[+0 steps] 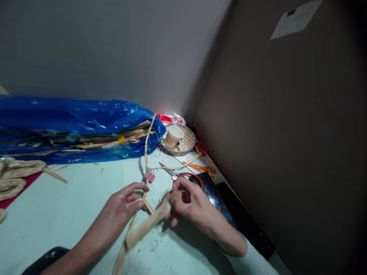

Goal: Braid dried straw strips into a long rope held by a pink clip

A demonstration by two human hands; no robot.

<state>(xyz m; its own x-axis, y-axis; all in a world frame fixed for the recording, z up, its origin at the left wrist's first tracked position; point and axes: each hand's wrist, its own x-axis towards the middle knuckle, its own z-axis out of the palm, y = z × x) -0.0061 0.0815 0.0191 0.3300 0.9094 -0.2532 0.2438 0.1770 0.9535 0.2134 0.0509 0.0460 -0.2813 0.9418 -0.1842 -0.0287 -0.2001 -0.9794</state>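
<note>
A thin braid of dried plant fibre [146, 147] runs down the table toward me, with a pink binder clip [150, 176] on it. Just below the clip, my left hand [127, 202] pinches the lower end of the braid, where loose strands part. My right hand [186, 204] is closed on a flat, pale fibre strip [150, 225], which slants down to the left and is a little blurred. Another strand [122, 254] hangs toward the near edge. Part of the right fingers is hidden behind the strip.
A blue plastic bag [71, 114] with bundled dried strips lies along the wall. Behind my right hand are red-handled scissors [173, 175], orange scissors [200, 167] and a woven basket [187, 140] holding a paper cup [173, 136]. Coiled braids [23, 168] lie at left; a black object [213, 194] sits at right.
</note>
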